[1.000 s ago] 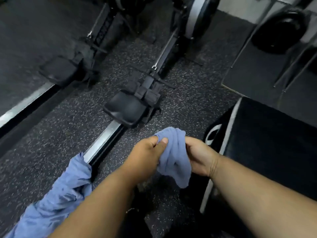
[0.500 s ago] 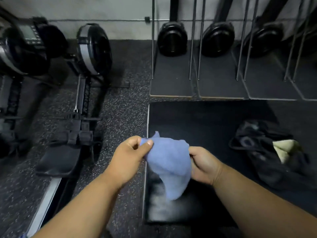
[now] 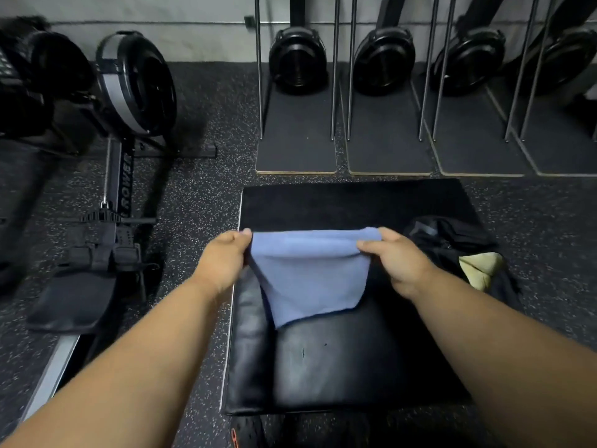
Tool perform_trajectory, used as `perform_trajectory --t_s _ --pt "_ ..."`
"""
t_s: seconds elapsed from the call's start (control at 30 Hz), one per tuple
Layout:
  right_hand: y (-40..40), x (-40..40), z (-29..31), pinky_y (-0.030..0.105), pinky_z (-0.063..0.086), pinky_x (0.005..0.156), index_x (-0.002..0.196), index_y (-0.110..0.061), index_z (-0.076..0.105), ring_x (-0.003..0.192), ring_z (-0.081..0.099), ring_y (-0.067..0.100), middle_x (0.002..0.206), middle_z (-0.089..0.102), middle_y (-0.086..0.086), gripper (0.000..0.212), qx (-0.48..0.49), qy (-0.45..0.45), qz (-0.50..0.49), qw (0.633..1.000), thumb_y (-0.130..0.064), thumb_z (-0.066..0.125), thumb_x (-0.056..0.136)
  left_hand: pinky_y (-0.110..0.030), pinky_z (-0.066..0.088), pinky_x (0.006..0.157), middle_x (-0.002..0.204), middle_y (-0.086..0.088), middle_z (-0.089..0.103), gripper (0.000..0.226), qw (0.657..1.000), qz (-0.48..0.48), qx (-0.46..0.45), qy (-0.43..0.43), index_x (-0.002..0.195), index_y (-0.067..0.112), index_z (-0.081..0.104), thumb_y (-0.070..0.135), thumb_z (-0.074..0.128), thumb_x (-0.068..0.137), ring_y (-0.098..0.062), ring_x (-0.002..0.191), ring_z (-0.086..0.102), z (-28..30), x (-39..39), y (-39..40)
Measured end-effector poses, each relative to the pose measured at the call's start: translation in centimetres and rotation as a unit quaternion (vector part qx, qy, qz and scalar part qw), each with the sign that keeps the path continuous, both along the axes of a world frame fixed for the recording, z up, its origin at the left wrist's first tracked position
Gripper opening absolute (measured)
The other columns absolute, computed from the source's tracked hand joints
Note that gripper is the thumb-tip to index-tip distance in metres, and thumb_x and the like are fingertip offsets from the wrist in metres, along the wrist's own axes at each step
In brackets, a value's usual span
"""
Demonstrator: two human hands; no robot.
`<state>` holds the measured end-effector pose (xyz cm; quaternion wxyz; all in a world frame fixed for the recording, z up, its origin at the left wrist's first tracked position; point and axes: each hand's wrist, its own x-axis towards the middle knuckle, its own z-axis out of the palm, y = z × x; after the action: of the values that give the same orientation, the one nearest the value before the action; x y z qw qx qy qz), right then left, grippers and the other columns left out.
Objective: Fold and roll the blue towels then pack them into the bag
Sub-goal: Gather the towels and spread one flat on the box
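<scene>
Holding blue towel [image 3: 310, 273] stretched between my hands above black pad [image 3: 355, 202]. Left hand [image 3: 223, 260] pinches top left corner, right hand [image 3: 397, 257] pinches top right corner. Towel's long top edge runs left to right; rest hangs toward pad's near edge. Black bag [image 3: 452, 240] at pad's right edge, nearer right hand. I judge laying flat comes next.

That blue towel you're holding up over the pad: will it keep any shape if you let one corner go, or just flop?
Likely flops. The blue towel hangs slack between the left hand and right hand, its top edge dipping and its lower edge drooping to a point. It looks thin and light, held by pinches alone. Laid on the black pad, it should probably stay put rather than slide.
</scene>
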<state>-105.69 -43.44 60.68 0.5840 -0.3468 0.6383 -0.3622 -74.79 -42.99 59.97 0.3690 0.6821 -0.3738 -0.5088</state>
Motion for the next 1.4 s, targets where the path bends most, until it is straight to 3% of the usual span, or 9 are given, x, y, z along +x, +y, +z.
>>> perform_trajectory --t_s 0.07,0.23,0.43,0.53,0.67,0.83,1.0,1.27,1.4 --pt "-0.6 -0.2 0.7 0.043 0.055 0.095 0.105 -0.009 0.072 0.102 0.072 0.028 0.109 0.077 0.014 0.014 -0.038 -0.003 -0.011 0.999 -0.008 0.073 0.091 -0.038 0.045 0.078 0.074 0.009 0.066 0.026 0.999 0.009 -0.038 0.003 0.073 0.035 0.071 0.057 0.062 0.083 -0.016 0.073 0.054 1.3 0.2 -1.8" --pt "0.7 -0.9 -2.0 0.022 0.051 0.069 0.088 -0.015 0.067 0.079 0.068 0.01 0.085 0.073 0.002 0.01 -0.049 -0.005 -0.007 0.999 -0.012 0.064 0.097 -0.033 0.04 0.065 0.07 0.011 0.061 0.025 0.995 -0.001 -0.097 0.021 0.083 0.022 0.067 0.04 0.061 0.097 -0.008 0.065 0.048 -0.3 0.9 -1.0" --pt "5.8 -0.9 -16.7 0.04 0.046 0.085 0.07 -0.021 0.071 0.087 0.065 0.022 0.081 0.07 0.003 0.022 0.078 0.06 0.063 0.993 -0.036 0.075 0.085 -0.03 0.042 0.066 0.066 0.011 0.061 0.031 0.998 -0.023 0.015 -0.053 0.077 0.01 0.061 0.029 0.063 0.101 -0.01 0.065 0.049 -17.7 1.5 4.9" --pt "8.9 -1.3 -24.5 0.039 0.052 0.093 0.083 -0.011 0.08 0.097 0.073 0.027 0.088 0.079 0.002 0.029 0.125 0.118 0.115 0.978 -0.035 0.07 0.096 -0.029 0.038 0.061 0.056 0.012 0.052 0.039 0.994 -0.038 0.071 -0.079 0.068 0.011 0.054 0.029 0.065 0.101 -0.013 0.063 0.042 -26.7 1.4 9.3" --pt "10.6 -2.0 -30.0 0.042 0.054 0.091 0.087 -0.006 0.075 0.092 0.072 0.024 0.089 0.077 0.004 0.055 0.076 0.203 0.151 0.965 -0.058 0.06 0.095 -0.032 0.039 0.065 0.06 0.006 0.05 0.045 0.998 -0.002 0.041 -0.056 0.066 0.007 0.051 0.032 0.067 0.1 -0.014 0.066 0.041 -33.4 1.3 12.9" --pt "12.5 -2.8 -33.0 0.032 0.04 0.068 0.073 -0.005 0.056 0.065 0.048 0.01 0.068 0.051 -0.005 0.051 -0.055 0.203 0.141 0.968 -0.049 0.066 0.097 -0.039 0.032 0.061 0.058 0.008 0.041 0.054 0.993 -0.012 -0.06 -0.104 0.062 0.013 0.044 0.045 0.066 0.099 -0.017 0.06 0.033 -35.5 1.1 13.7" --pt "16.2 -3.8 -33.7 0.027 0.043 0.077 0.087 -0.006 0.073 0.078 0.053 0.006 0.081 0.064 -0.004 0.025 -0.181 0.104 0.054 0.976 -0.027 0.068 0.101 -0.035 0.03 0.059 0.061 -0.002 0.045 0.045 0.988 0.02 -0.143 -0.052 0.068 0.014 0.05 0.04 0.064 0.101 -0.016 0.059 0.038 -34.2 -0.5 16.9" --pt "22.6 -7.9 -33.4 0.037 0.033 0.073 0.071 -0.001 0.056 0.071 0.043 0.014 0.071 0.048 0.002 0.033 -0.154 0.11 0.148 0.971 -0.027 0.071 0.084 -0.037 0.039 0.069 0.059 -0.012 0.056 0.044 0.992 -0.031 -0.108 -0.055 0.065 0.007 0.053 0.031 0.069 0.099 -0.019 0.06 0.048 -33.8 -2.2 23.0" --pt "22.0 -7.1 -32.9 0.037 0.036 0.071 0.071 -0.018 0.057 0.069 0.044 0.013 0.07 0.052 -0.002 0.032 -0.112 0.086 0.126 0.982 -0.043 0.066 0.09 -0.038 0.04 0.071 0.061 -0.003 0.056 0.047 0.992 -0.031 -0.092 -0.084 0.061 0.017 0.055 0.042 0.068 0.098 -0.018 0.063 0.048 -34.3 -3.1 23.2"
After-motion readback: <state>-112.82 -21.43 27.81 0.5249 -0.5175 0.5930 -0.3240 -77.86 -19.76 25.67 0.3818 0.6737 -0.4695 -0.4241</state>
